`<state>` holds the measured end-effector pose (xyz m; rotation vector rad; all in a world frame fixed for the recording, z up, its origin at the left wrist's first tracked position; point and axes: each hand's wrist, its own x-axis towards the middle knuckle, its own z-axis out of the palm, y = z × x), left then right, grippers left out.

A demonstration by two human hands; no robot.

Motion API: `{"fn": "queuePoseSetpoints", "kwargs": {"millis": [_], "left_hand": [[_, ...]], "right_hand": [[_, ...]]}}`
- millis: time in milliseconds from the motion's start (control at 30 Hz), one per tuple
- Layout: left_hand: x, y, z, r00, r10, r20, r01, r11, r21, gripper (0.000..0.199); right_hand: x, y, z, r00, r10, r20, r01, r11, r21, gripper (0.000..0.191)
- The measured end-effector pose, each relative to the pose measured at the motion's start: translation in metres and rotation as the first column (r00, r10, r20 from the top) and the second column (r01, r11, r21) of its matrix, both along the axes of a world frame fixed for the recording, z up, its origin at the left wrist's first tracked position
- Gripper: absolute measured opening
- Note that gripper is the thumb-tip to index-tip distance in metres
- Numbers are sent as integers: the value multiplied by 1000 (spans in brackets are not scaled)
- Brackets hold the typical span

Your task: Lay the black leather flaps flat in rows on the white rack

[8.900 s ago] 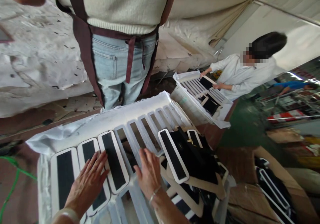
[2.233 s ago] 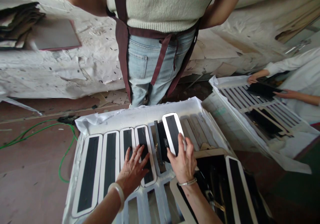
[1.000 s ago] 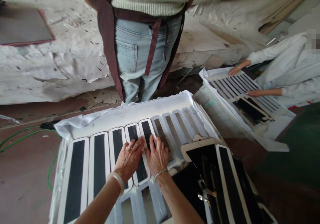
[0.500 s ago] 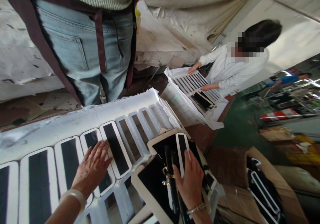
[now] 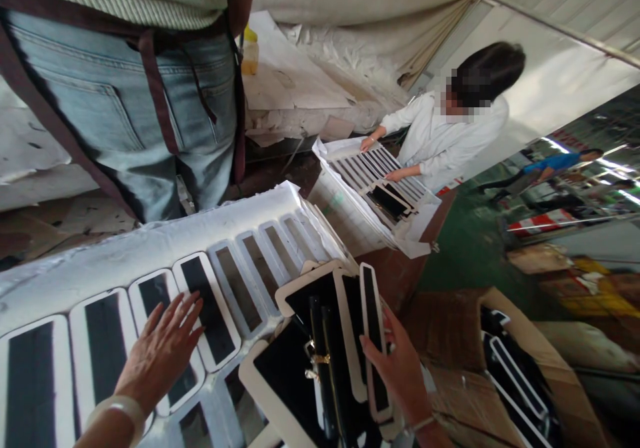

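My left hand [image 5: 167, 351] lies spread, palm down, over the black-centred, white-edged panels [image 5: 207, 308] set in a row on the white frame. Its fingertips reach the rightmost panel of that row. My right hand [image 5: 393, 358] grips a narrow black strip with a pale border [image 5: 374, 335], thumb on one side and fingers on the other. This strip is tilted up above a loose pile of larger black pieces with cream borders [image 5: 295, 368]. Dark rods with gold-coloured fittings [image 5: 321, 359] lie on the pile.
Empty slots [image 5: 240, 281] show in the white frame beyond the row. A person in jeans [image 5: 125, 101] stands close behind it. Another person in white [image 5: 450, 135] handles strips on a second stack [image 5: 350, 201]. An open cardboard box [image 5: 450, 355] stands at right.
My right hand has raised the narrow strip off the pile and shifted slightly right. My left hand remains over the panels. The whole view has moved, so the scene sits further left.
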<state>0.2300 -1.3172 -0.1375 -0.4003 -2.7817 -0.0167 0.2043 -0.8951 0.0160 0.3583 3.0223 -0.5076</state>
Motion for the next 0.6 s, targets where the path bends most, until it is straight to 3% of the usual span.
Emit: {"fn": "queuePoseSetpoints", "kwargs": {"millis": [100, 167, 200, 267, 333, 433, 500, 600], "left_hand": [[0, 3, -3, 1000, -3, -22, 3, 1000, -21, 48], [2, 6, -3, 1000, 11, -13, -12, 1000, -16, 48], [2, 7, -2, 1000, 17, 3, -17, 1000, -10, 48], [3, 8, 1, 999, 26, 35, -26, 1000, 3, 49], [3, 9, 5, 997, 41, 62, -41, 999, 4, 49], [4, 13, 10, 992, 77, 103, -77, 997, -10, 53], [4, 17, 11, 983, 109, 146, -107, 994, -19, 59], [4, 28, 14, 963, 156, 221, -156, 988, -18, 70]], "right_hand": [[0, 14, 16, 980, 183, 79, -181, 983, -30, 63], [-2, 18, 18, 891, 398, 218, -408, 913, -1, 52], [-5, 18, 17, 809, 505, 301, -529, 849, -3, 51], [-16, 18, 13, 601, 678, 424, -751, 660, 9, 67], [-35, 17, 9, 391, 796, 463, -915, 392, 100, 80], [-69, 13, 4, 61, 903, 426, -978, -32, 208, 63], [-91, 8, 0, -139, 916, 377, -959, -219, 180, 52], [-115, 3, -5, -360, 865, 348, -901, -419, 109, 64]]}}
